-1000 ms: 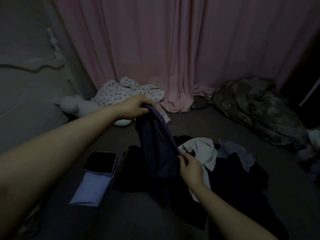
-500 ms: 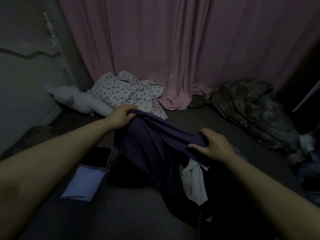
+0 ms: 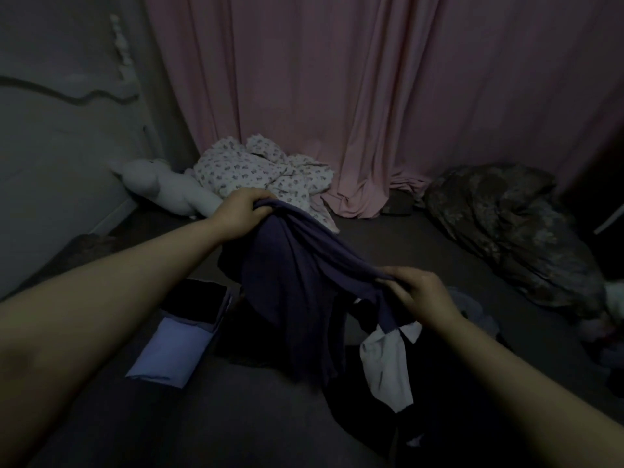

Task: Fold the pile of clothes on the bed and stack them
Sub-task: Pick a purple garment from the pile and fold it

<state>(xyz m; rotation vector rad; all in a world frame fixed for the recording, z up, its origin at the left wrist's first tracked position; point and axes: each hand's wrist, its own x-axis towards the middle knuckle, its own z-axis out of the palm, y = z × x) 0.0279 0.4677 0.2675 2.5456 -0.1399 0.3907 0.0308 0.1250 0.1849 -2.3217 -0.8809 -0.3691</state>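
Your left hand [image 3: 241,211] is closed on one bunched end of a dark navy garment [image 3: 293,288], held up above the bed [image 3: 236,420]. Your right hand [image 3: 423,295] pinches the other end, fingers [image 3: 398,292] curled tight into the cloth. The garment hangs between them, its lower part draping onto the unfolded pile [image 3: 405,376], where a white piece [image 3: 388,369] shows. To the left lies a folded stack [image 3: 182,336], pale blue below and what looks like black on top, though the light is dim.
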